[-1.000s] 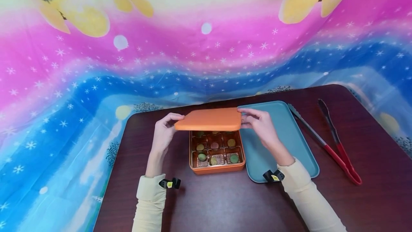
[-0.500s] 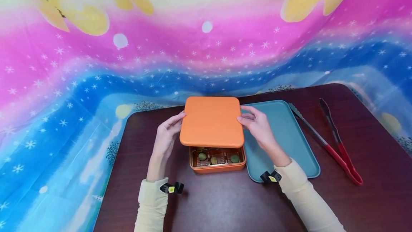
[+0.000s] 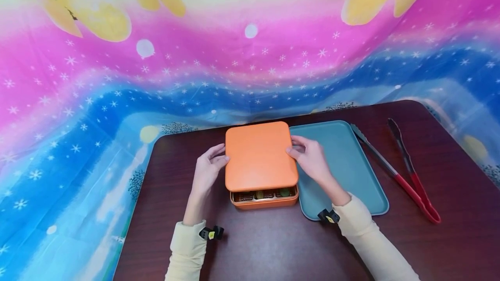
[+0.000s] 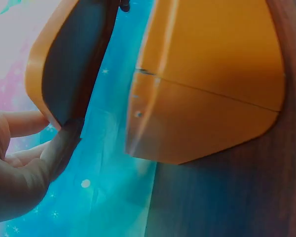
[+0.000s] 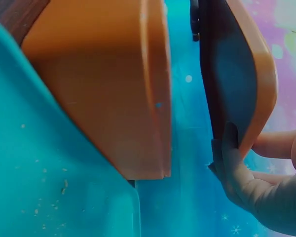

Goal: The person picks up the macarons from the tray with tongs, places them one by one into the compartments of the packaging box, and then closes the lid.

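Observation:
An orange lid [image 3: 261, 157] hovers over an orange box [image 3: 267, 205], and both wrist views show a gap between the two. My left hand [image 3: 208, 170] pinches the lid's left edge, thumb on one face and fingers on the other. On the opposite edge my right hand [image 3: 311, 159] pinches it the same way. Through the front gap a few small greenish and yellowish round pieces [image 3: 284, 192] show in the box's compartments; the lid hides the others. In the left wrist view the lid [image 4: 71, 59] stands apart from the box [image 4: 212, 94].
A teal tray [image 3: 343, 164] lies right beside the box, with small crumbs on it in the right wrist view. Red-handled tongs [image 3: 410, 185] lie spread to the right of the tray. A patterned cloth [image 3: 250, 64] hangs behind the dark table [image 3: 265, 246].
Both hands have brought the lid down and nearer over the box, tilting its top into view. More of the compartments are covered than before.

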Motion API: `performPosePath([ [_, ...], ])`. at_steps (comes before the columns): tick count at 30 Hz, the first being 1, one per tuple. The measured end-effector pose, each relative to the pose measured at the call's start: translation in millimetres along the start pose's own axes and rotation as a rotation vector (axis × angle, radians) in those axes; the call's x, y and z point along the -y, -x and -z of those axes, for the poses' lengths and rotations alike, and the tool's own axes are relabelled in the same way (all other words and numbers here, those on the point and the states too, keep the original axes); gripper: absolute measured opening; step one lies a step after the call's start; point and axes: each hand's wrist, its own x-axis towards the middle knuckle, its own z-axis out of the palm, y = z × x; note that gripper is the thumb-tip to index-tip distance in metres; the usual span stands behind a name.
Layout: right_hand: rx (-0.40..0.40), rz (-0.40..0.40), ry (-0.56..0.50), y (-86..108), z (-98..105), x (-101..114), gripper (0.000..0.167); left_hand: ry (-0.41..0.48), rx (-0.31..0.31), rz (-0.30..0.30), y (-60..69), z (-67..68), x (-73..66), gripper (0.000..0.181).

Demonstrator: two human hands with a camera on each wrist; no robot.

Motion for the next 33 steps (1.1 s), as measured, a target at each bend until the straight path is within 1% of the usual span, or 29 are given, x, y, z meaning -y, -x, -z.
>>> performPosePath([
  [3, 0.013, 0.005, 0.053, 1.8, -1, -2, 0.044, -0.023, -0.010, 0.002, 1.5, -1.3, 4.2, 0.048],
  [5, 0.016, 0.004, 0.070, 2.5, -3, -2, 0.044, -0.021, -0.012, 0.005, 3.0, -1.2, 6.3, 0.048],
  [10, 0.023, 0.011, 0.089, 2.6, -5, -4, 0.045, -0.004, -0.008, 0.015, 5.3, -0.7, 10.6, 0.049],
  [15, 0.046, 0.008, 0.107, 4.8, -6, -6, 0.046, -0.029, -0.016, 0.027, 7.6, 0.1, 13.7, 0.050],
  [21, 0.056, 0.001, 0.126, 6.5, -9, -11, 0.046, -0.056, -0.030, 0.021, 9.3, -0.9, 19.6, 0.047],
  [28, 0.043, 0.050, 0.156, 7.5, -8, -15, 0.042, -0.090, -0.043, 0.016, 12.5, -4.6, 20.5, 0.046],
  [33, 0.050, 0.060, 0.183, 8.9, -8, -14, 0.041, -0.112, -0.037, 0.013, 13.3, -6.3, 22.5, 0.045],
])
